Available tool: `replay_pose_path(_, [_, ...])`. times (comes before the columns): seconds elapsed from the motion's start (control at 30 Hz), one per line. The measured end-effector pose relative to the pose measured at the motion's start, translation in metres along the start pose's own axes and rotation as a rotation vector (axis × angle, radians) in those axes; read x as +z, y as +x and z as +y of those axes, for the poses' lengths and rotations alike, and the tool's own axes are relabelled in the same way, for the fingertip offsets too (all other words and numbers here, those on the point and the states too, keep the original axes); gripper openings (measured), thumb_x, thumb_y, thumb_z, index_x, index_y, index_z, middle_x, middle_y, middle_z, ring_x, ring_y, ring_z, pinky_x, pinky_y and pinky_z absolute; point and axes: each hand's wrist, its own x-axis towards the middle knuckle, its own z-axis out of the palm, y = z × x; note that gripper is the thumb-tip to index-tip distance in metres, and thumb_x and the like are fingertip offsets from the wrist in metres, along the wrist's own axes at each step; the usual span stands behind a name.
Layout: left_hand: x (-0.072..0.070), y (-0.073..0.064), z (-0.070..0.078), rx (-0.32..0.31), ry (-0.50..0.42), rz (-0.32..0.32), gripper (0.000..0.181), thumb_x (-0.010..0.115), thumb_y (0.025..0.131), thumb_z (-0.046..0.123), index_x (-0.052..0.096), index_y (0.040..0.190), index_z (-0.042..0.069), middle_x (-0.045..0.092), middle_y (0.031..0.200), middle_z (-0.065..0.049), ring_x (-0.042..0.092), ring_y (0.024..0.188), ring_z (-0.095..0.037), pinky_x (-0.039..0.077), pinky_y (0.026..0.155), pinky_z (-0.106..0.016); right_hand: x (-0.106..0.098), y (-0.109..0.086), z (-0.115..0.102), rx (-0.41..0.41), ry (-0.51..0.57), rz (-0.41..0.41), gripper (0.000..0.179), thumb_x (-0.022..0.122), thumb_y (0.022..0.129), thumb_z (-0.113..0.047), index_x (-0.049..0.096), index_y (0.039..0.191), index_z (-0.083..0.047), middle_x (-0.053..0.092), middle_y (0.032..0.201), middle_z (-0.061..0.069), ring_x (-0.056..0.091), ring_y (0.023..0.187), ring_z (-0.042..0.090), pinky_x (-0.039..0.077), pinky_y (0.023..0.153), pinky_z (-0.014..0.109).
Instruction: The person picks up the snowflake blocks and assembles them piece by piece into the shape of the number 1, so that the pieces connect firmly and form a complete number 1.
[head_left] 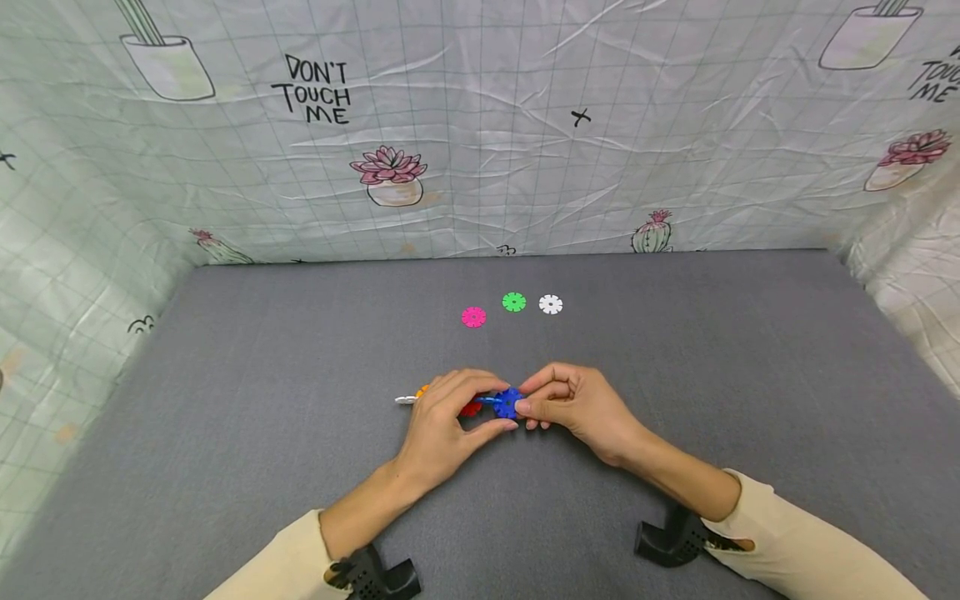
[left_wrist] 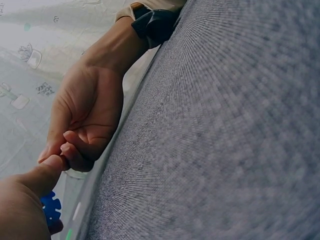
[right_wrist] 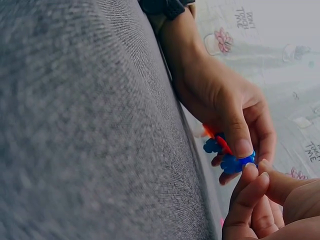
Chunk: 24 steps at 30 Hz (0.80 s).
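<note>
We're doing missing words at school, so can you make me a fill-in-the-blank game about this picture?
1. The right hand pinches a notched disc coloured ____.
2. From left to right, the loose discs beyond the hands go pink, green, then ____.
3. The big writing on the wall cloth says "DON'T ____ ME".
4. The colour of the tabletop is ____.

Missing words: blue; white; TOUCH; grey.

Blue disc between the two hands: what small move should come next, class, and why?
Probably press the blue disc gently toward the edge-on blue piece beside it: the right hand pinches its rim, the left hand holds the joined row, and no view shows whether it is fully seated.
</note>
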Motion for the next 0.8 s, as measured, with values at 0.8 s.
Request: replay_pose_path(0.8, [0.0, 0.0, -0.001, -0.013, 0.025, -0.014, 0.038, 0.085, 0.072, 0.021, 0.072, 0.105, 0.008, 0.067, 0.096, 0.003, 0.061, 0.087, -0.012, 0.039, 0.067, -0.027, -0.017, 0.008, -0.014, -0.039, -0.114, 0.096, 0.03, 0.073, 0.086, -0.012, 0.059, 0.104, 0.007, 0.069, 0.086, 0.013, 0.065, 0.073, 0.022, 0.053, 0.065, 0.03])
